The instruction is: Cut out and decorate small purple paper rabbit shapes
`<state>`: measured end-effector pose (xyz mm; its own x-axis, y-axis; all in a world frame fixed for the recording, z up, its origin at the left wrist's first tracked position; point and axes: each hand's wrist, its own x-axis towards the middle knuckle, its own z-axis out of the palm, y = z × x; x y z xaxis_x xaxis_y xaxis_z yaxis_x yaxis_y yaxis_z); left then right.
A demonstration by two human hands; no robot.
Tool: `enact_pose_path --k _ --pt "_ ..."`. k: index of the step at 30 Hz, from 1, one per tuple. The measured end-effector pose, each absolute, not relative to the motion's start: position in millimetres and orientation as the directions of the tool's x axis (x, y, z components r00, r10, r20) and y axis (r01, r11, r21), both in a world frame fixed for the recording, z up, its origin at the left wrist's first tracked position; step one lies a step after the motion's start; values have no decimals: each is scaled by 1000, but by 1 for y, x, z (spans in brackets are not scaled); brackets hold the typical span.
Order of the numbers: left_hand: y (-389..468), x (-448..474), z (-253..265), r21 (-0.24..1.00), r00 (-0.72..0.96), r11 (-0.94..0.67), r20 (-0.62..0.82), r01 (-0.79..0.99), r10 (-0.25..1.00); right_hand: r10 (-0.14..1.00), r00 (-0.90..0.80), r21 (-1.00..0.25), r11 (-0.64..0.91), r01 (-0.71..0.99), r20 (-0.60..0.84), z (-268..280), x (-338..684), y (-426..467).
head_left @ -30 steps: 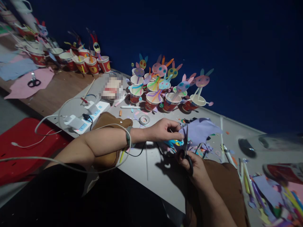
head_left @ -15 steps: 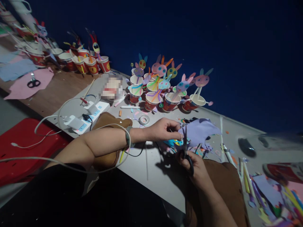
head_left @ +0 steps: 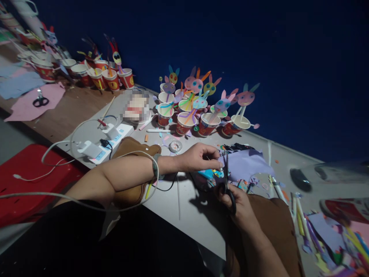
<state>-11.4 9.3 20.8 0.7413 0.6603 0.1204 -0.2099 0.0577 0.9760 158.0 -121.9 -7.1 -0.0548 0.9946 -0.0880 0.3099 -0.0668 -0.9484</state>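
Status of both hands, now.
Left hand: closed, pinching the edge of the purple paper.
Right hand: closed around the handles of the scissors.

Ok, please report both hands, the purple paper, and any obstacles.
Left hand at purple paper, grip unclear. Right hand holding scissors near paper's edge. Scraps close by.

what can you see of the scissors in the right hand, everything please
The scissors have black, plastic-looking loop handles and slim, metal-looking blades, slightly parted. The right hand grips the handles, partly hiding them. Held above the table, the blades point away from the person, tips close to the left hand; whether they bite into the purple sheet there is unclear.
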Motion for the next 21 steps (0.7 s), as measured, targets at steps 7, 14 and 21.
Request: enact_pose_path --k 7,14,21 --pt "9 -12 21 982 761 38 116 -182 638 995 -37 -938 -74 338 -92 -9 160 -123" --pt "9 -12 19 981 766 28 131 -191 630 996 -28 -936 -73 344 -88 -7 159 -122" --pt "9 -13 21 981 758 28 130 -191 640 995 -22 -931 -82 356 -96 -6 161 -122"
